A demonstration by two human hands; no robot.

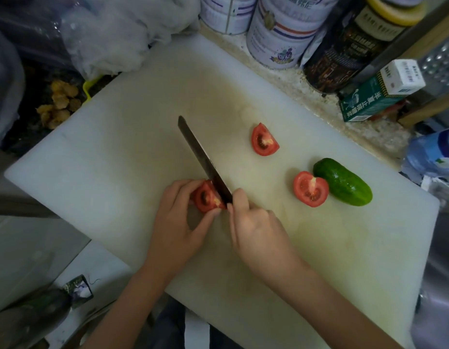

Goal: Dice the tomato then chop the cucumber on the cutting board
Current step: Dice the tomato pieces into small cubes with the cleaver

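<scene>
At the white plastic cutting board's (pixel 117 152) middle your left hand (pixel 177 225) pinches the red tomato wedge (pixel 205 198), while your right hand (pixel 257 231) grips the dark long-bladed knife (pixel 199 153), blade crossing the wedge toward the board's far edge.

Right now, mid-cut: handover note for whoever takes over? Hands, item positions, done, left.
Left hand: pinches a red tomato piece on the white plastic cutting board.
Right hand: grips the dark-bladed kitchen knife by the handle, with the heel of the blade in that piece.
Elsewhere on the board: a red tomato wedge lies mid-board, cut face up. A red tomato half lies cut face up against the whole green cucumber on the right.
Done: tomato split into three pieces.
Left: dice all three pieces, then chop the uncut cucumber.
</scene>
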